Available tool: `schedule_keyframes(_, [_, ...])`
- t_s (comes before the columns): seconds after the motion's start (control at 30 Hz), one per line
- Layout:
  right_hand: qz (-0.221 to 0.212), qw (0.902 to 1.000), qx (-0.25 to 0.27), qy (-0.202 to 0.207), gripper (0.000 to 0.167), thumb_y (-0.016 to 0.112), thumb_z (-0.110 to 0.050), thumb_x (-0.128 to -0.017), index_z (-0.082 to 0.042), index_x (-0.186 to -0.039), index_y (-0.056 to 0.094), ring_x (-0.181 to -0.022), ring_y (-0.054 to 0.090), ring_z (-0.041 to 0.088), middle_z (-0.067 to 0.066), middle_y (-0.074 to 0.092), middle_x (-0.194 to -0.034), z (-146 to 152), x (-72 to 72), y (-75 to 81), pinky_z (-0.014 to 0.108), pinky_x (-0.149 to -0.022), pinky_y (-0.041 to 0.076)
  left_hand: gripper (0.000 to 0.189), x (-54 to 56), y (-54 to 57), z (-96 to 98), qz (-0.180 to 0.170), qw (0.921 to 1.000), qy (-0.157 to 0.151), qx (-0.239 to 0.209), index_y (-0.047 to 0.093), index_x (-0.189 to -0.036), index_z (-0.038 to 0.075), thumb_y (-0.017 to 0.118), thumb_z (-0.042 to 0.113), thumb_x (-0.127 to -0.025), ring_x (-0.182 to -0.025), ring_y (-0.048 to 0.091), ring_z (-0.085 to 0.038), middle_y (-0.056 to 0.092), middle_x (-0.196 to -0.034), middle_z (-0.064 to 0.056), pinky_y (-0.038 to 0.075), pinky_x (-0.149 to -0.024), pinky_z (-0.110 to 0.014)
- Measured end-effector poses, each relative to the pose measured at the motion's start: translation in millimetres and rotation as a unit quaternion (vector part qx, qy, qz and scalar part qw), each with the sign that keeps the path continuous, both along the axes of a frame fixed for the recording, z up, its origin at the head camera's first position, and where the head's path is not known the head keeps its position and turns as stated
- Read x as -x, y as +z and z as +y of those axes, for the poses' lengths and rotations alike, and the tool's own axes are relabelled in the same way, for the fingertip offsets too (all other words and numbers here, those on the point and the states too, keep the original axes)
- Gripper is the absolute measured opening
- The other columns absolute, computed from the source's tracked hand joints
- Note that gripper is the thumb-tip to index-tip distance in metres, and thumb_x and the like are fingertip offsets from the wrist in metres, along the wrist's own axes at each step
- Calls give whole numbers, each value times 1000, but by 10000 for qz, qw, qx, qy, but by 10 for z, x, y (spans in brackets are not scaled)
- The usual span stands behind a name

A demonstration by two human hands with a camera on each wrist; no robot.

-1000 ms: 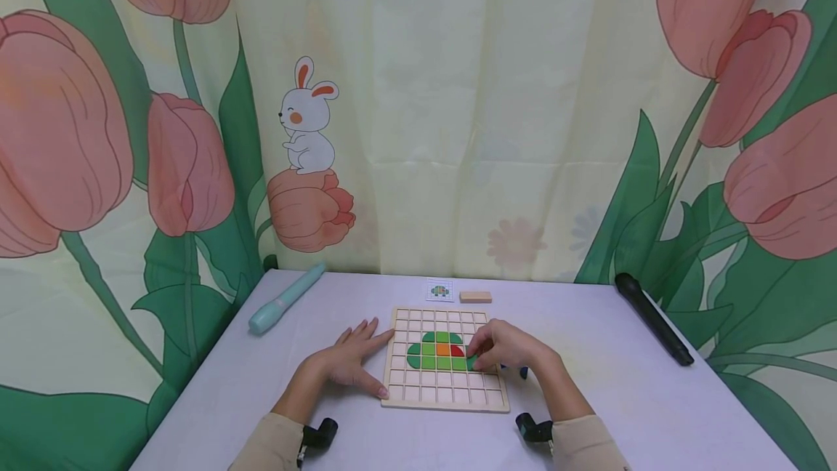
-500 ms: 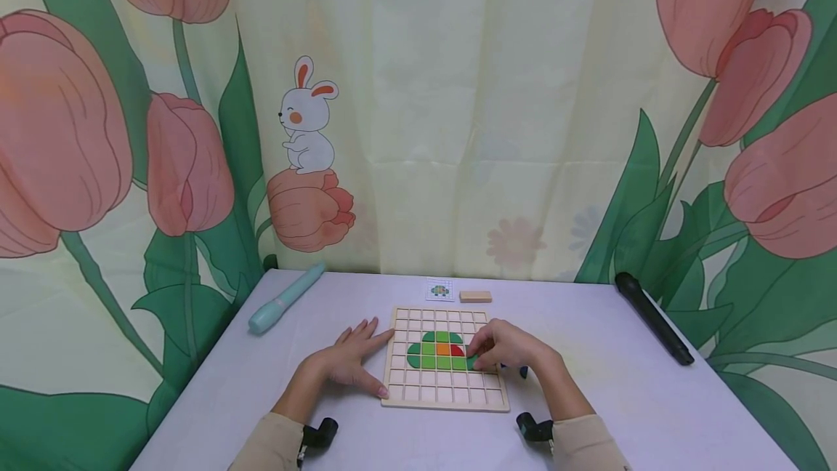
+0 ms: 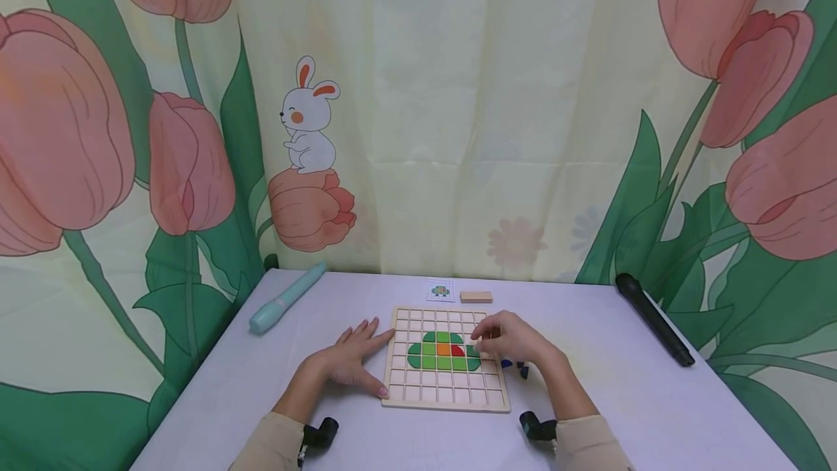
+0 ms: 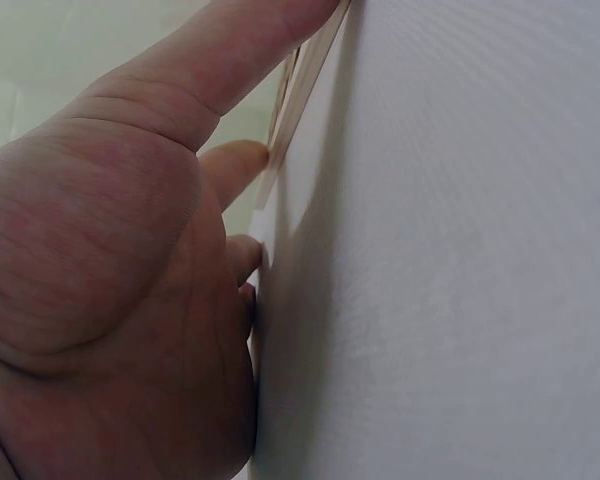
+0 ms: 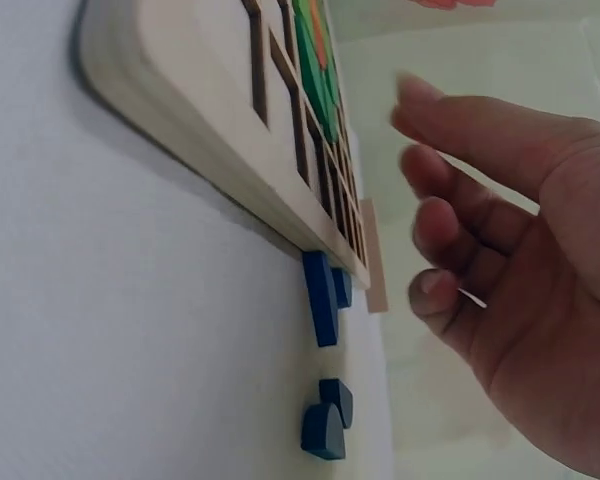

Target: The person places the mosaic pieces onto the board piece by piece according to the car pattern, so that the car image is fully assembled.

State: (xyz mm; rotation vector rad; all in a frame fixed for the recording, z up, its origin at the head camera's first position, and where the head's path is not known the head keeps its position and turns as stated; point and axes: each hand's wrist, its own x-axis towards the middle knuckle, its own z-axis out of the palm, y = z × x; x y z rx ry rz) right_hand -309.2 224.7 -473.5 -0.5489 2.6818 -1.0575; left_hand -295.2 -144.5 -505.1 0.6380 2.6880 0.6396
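Observation:
A wooden grid board (image 3: 445, 402) lies on the table, with a cluster of green tiles (image 3: 445, 363), an orange tile (image 3: 443, 349) and a red tile (image 3: 457, 350) set in its cells. My left hand (image 3: 349, 362) is spread at the board's left side, its thumb and a finger touching the frame. Over the board's right edge hovers my right hand (image 3: 513, 339); in the right wrist view its loosely bent fingers hold nothing. Dark blue pieces (image 5: 322, 298) lie on the table just beyond that edge, under the hand.
Behind the board are a small picture card (image 3: 441, 290) and a wooden block (image 3: 476, 297). A light-blue stick-shaped object (image 3: 286, 300) lies at the table's left, a black one (image 3: 654, 320) at the right. A printed curtain (image 3: 418, 129) hangs behind.
My right hand has lifted off the board, up and slightly right, letting go of the rounded green tile at the cluster's right end. The left hand stays where it was.

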Motion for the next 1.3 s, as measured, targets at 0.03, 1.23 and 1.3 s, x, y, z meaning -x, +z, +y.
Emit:
schedule_keyframes(0.03, [109,9998,-10,-158,13,79,-17,-93,-15,-105,80,-82,56,18,-2,67,-87,16,7,10,28,-68,48,119,3,-1,0,0,10000,-1,5,32,-165,30,85,71,-67,-164,3,-35,11,-175,-15,5,-130,-60])
schedule_keyframes(1.23, [-773,9935,-387,-744,18,86,0,-79,-6,-93,76,-77,56,20,5,66,-80,662,-86,135,32,-68,45,120,13,-4,-12,-4,10000,-31,-53,31,-165,29,86,71,-67,-163,3,-37,10,-175,-16,4,-130,-61])
schedule_keyframes(1.3, [-861,9925,-466,-738,18,88,-1,-78,-6,-90,76,-76,57,20,5,67,-79,661,-88,119,31,-68,45,120,12,-6,-9,-2,10000,-38,-48,31,-165,30,85,71,-67,-163,3,-37,10,-175,-16,4,-130,-61])
